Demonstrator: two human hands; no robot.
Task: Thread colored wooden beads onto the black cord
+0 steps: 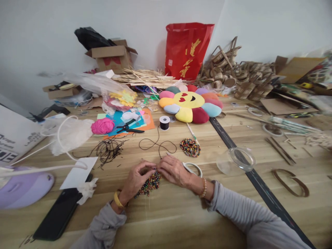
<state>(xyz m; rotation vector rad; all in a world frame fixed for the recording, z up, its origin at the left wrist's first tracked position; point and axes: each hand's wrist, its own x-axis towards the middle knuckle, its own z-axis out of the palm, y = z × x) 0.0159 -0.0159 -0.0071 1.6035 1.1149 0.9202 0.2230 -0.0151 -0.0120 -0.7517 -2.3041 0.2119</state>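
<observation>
A woven piece of multicoloured beads [151, 184] hangs between my hands just above the wooden table. My left hand [137, 177] is closed, thumb and fingers pinching its upper edge. Against those fingertips, my right hand [173, 170] is also closed in a pinch. A thin black cord [156, 143] runs from the white-rimmed spool [164, 123] down to my right fingers, where its end is hidden. Close by lie a heap of strung beads [190, 147] and scissors with white handles [193, 169], partly behind my right hand.
Loose black cords [110, 150] and black-handled pliers [127, 128] lie left of the spool. A phone [58, 214] rests at lower left. A flower cushion [190, 103] sits behind; a clear round container [242, 159] and a brown strip loop [292, 183] are to the right.
</observation>
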